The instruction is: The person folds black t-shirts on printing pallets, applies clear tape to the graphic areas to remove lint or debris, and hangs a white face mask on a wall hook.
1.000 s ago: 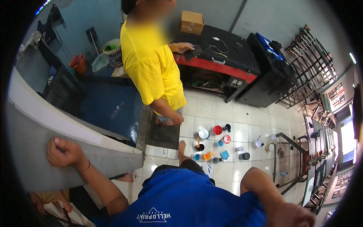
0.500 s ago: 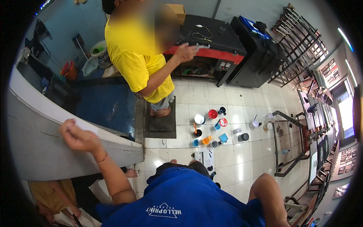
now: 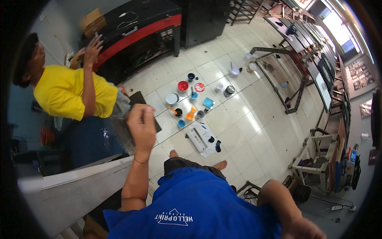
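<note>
My left hand (image 3: 142, 126) is raised in front of me with its fingers curled closed. Nothing shows in it, and it touches nothing. Down at the lower right edge, my right hand (image 3: 304, 230) is partly cut off and blurred, so its fingers cannot be read. On the tiled floor ahead stand several open paint pots: a white one (image 3: 172, 99), a red one (image 3: 183, 86), a black one (image 3: 178, 112), an orange one (image 3: 190, 114) and a blue one (image 3: 181, 123). Closer to my feet, a pale long tool (image 3: 196, 139) lies beside a white sheet (image 3: 209, 148) with dark scraps.
A person in a yellow shirt (image 3: 67, 93) stands at the left, hands raised by a black and red bench (image 3: 135, 36). A grey ledge (image 3: 87, 199) runs along my left. A dark metal frame (image 3: 296, 105) and a wheeled stand (image 3: 312, 159) are on the right.
My view has swung to the right. My left hand has moved from over the ledge to in front of me, and my right hand has come into view. The person's hands now both show.
</note>
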The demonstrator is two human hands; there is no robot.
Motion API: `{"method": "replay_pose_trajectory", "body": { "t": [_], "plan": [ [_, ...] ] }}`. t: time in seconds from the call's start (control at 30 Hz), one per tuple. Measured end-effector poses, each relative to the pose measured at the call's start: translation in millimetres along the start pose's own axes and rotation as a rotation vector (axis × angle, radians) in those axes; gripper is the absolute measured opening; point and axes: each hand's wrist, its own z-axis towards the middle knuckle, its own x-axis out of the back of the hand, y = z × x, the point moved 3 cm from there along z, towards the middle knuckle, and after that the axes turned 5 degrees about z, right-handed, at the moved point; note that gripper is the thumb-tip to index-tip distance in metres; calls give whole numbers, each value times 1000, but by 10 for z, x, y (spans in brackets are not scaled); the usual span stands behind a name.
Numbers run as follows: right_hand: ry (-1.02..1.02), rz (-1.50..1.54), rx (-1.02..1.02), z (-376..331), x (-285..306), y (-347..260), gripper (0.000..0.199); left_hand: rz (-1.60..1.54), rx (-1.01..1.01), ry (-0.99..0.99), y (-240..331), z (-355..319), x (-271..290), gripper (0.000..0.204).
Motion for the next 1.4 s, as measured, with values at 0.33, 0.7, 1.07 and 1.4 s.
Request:
{"method": "replay_pose_trajectory", "body": {
  "t": [0.33, 0.7, 1.07, 1.4],
  "plan": [
    [1036, 297, -1581, -2242, 2437, -134, 89, -395, 515, -1266, 1436, -2362, -3184, 51],
    [1248, 552, -1406, -2422, 4407, -738, 79, -895, 963, -1619, 2807, -3207, -5531, 57],
    [1695, 139, -1374, -2848, 6778, -810, 83, -643, 108, -1415, 3809, -3879, -8682, 12],
    [361, -1473, -1671, -1904, 9348, -225, 31, -693, -910, -1920, 5172, -3970, -10823, 10]
  ]
}}
